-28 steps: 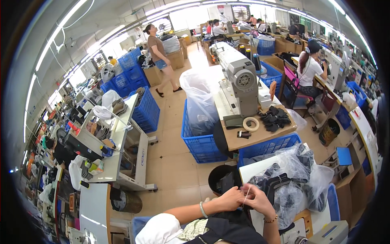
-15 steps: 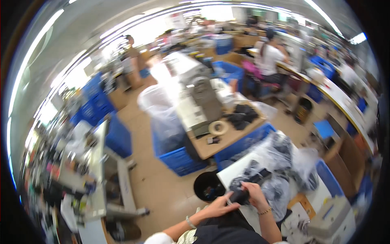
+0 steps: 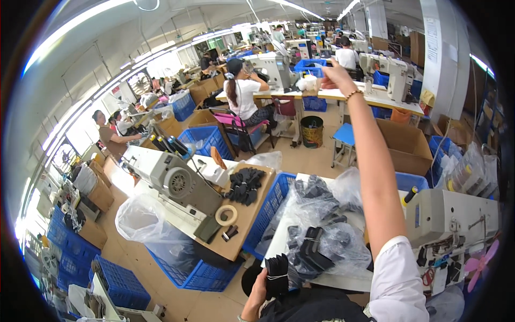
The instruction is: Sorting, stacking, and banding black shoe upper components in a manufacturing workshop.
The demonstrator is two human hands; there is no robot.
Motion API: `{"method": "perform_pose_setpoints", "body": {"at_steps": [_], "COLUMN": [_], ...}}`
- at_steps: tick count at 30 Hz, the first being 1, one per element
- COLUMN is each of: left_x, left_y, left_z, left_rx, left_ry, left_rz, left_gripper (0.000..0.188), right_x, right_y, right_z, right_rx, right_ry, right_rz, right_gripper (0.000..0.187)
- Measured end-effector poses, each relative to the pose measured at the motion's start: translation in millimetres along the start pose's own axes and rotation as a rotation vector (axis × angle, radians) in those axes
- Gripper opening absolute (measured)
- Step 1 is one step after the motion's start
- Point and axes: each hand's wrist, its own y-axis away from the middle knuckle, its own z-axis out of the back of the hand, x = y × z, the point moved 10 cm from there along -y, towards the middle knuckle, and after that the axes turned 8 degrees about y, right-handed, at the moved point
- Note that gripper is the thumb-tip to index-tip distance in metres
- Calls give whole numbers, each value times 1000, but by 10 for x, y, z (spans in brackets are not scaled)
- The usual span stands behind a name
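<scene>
My left hand [image 3: 257, 291] is wrapped round a bundle of black strip-like pieces [image 3: 277, 273] with a pale band about it, low at the front. Raised and stretched far forward, my right hand [image 3: 340, 79] has its fingers apart, and I see nothing held in them. Just right of the bundle, clear plastic bags [image 3: 343, 244] of dark pieces lie on a white table [image 3: 284, 231]. Another banded black stack [image 3: 312, 249] rests on top of the bags.
A sewing machine [image 3: 174, 180] stands ahead, near a tape roll [image 3: 226, 215] and black pieces [image 3: 247, 185]. Blue crates [image 3: 196, 276] flank its table. Another machine [image 3: 450, 217] is at right. A seated person [image 3: 244, 99] works farther off.
My right hand has left the bundle and swung up and forward. My left hand still holds the bundle. The view has turned to the right.
</scene>
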Motion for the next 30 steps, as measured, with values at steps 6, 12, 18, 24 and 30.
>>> {"method": "perform_pose_setpoints", "body": {"at_steps": [6, 12, 18, 24, 30], "left_x": [-133, -465, -939, -1128, -751], "left_y": [33, -145, -419, -645, -793], "left_z": [308, 320, 459, 234, -48], "left_rx": [-43, 1, 33, 12, 102], "left_ry": [192, 258, 383, 533, 345], "left_rz": [146, 162, -147, -224, -84], "left_gripper": [62, 62, 59, 56, 56], "right_x": [-250, 218, 39, -590, -1114], "right_y": [-32, 379, 2891, 4164, 4328], "right_z": [-306, -328, -2110, -2557, -2089], "right_rx": [64, -33, 848, 838, 310], "right_ry": [41, 77, 279, -194, -41], "right_rz": [9, 166, 458, 95, 14], "right_gripper": [31, 59, 50, 117, 94]}}
